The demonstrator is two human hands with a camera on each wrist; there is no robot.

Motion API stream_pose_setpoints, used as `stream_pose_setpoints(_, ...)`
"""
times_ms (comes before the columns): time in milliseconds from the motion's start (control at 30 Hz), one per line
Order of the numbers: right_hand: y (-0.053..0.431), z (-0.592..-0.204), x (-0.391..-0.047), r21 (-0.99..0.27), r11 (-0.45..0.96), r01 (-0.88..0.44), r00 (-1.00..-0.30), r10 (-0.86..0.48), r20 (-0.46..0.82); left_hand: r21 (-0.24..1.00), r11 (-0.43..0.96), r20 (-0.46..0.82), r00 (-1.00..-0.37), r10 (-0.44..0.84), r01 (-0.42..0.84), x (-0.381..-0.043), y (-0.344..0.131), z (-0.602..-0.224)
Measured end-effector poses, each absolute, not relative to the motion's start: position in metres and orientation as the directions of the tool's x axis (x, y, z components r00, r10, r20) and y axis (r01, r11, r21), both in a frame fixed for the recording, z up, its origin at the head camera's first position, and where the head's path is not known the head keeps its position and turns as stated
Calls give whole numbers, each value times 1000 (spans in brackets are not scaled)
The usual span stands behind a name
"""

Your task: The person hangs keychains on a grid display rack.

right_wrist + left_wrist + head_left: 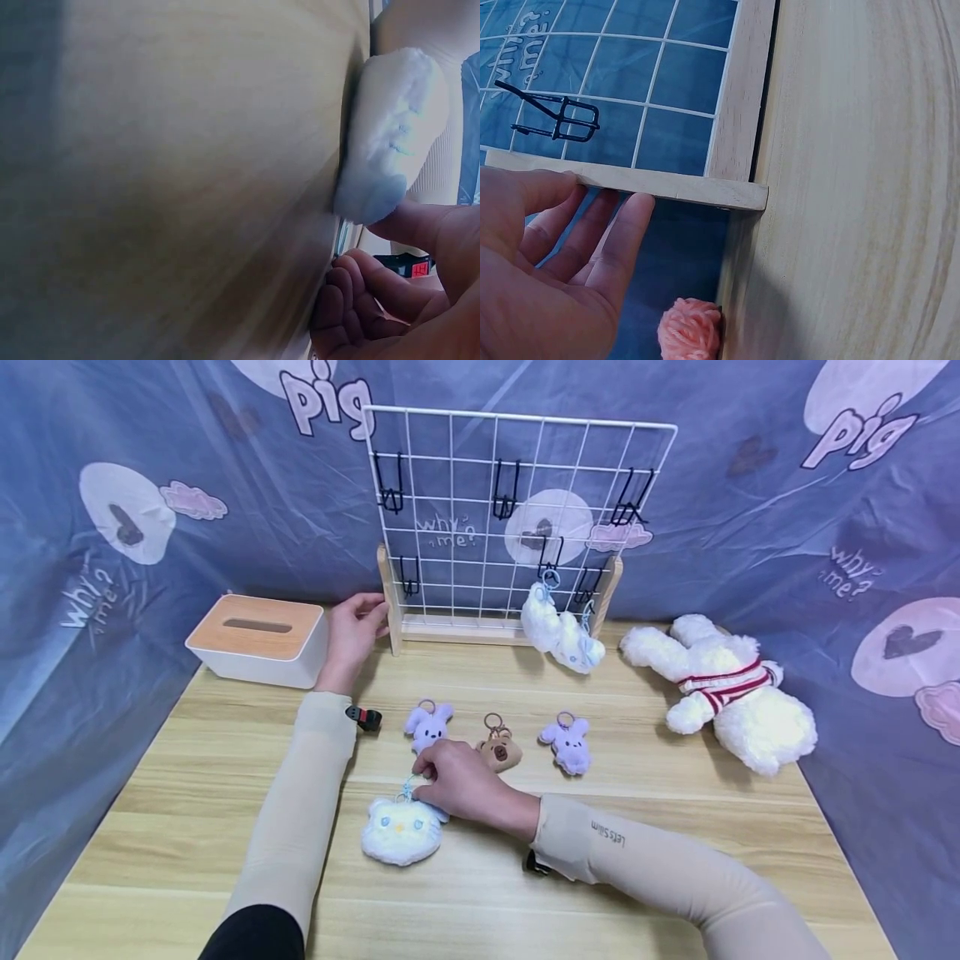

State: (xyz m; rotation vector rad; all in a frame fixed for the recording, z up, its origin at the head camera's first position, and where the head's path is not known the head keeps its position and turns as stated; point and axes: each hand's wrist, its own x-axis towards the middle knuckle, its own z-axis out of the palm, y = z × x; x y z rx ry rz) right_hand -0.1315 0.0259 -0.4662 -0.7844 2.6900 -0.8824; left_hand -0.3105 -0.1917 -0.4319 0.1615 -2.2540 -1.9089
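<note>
Left hand (352, 633) loosely open, touching rack post (676, 186) | right hand (463, 781) pinching cat-plush strap (407, 788) | tissue box (258, 671) 10 o'clock, contents hidden

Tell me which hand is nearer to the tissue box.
Left. The left hand is close beside the tissue box; the right hand is farther off, nearer the person, by the white cat plush.

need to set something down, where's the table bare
The table is bare left of the left sleeve, in front of the tissue box; also between the rightmost purple keychain and the big white plush. It is crowded mid-table, around the right hand, white cat keychain and brown bear keychain.
</note>
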Motion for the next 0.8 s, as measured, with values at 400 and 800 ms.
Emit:
stream_pose_setpoints(400,25,-503,-146,-540,674,-504,-799,-601,-4,988,155,61,-975,-214,27,-314,-193,-434)
stream_pose_setpoints(800,24,-457,-132,-587,676,-445,-795,-600,-87,989,149,54,-975,-214,22,-314,-192,-435)
